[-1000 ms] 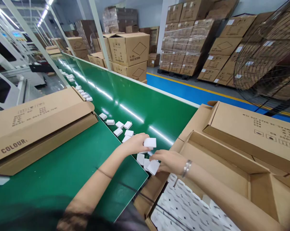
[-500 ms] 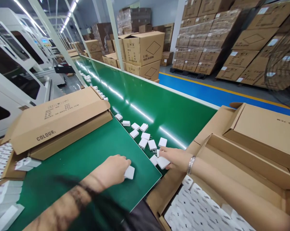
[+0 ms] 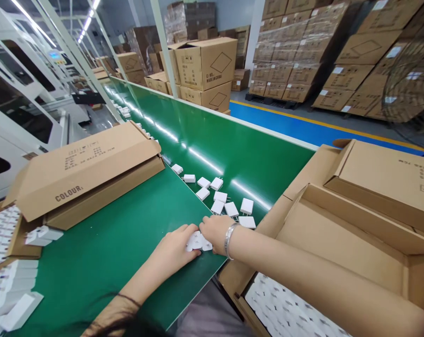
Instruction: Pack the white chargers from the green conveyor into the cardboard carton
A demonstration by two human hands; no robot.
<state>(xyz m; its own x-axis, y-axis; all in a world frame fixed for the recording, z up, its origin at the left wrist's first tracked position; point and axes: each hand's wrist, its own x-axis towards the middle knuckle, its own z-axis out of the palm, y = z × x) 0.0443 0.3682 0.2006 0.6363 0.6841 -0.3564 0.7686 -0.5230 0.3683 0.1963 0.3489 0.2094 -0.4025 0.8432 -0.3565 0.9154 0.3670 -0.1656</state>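
Note:
My left hand and my right hand meet over the green table near its right corner. Between them is a small cluster of white plug adapters, pins facing up toward me. The fingers of both hands are closed on the cluster, partly hiding it, so the split between hands is hard to see. A silver bracelet circles my right wrist. Just beyond my hands, several loose white plug adapters lie scattered on the green conveyor belt.
At the right stands an open carton with rows of white adapters in it. Another carton with adapters sits at the left, near adapters lined up on the table. Stacked boxes stand behind the belt.
My right hand has moved left from the belt's edge with an adapter to join my left hand. The adapters are now held together as a cluster, and the view has shifted slightly.

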